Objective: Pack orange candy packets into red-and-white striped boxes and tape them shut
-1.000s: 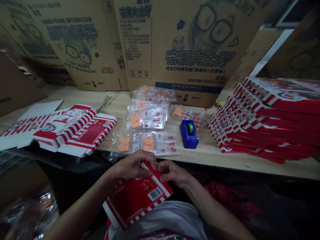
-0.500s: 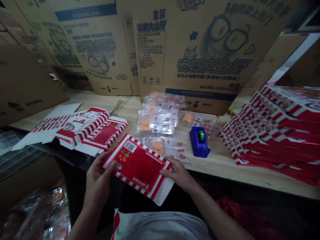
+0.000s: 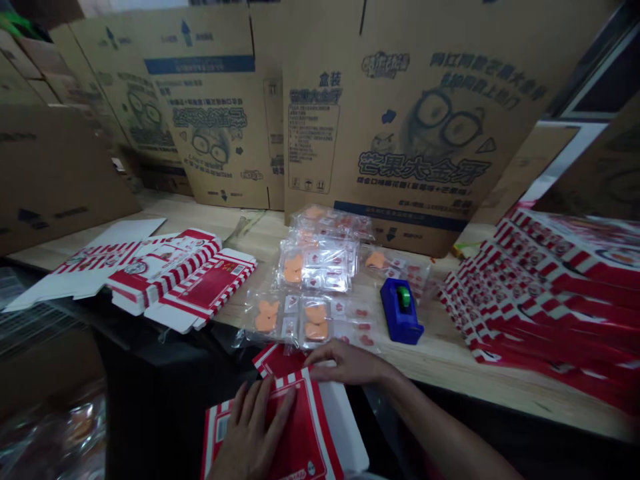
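A red and white striped carton with a barcode is low in front of me, over my lap. My left hand lies flat on its face, fingers stretched out. At the upper right edge, my right hand has its fingers curled on the carton, beside a plain white flap. Another red striped panel sticks out behind the carton's top; whether it is part of the same carton I cannot tell. Just beyond, clear packets with orange pieces lie at the table edge.
A blue tape dispenser stands right of the packets. Flat red-white cartons lie at left, and a tall stack of them at right. Large cardboard boxes line the back. More bagged packets are at lower left.
The carton has come down toward my lap. My left hand has gone from holding its left edge to lying flat on it. The packets the carton covered now show, and the view has tilted up.
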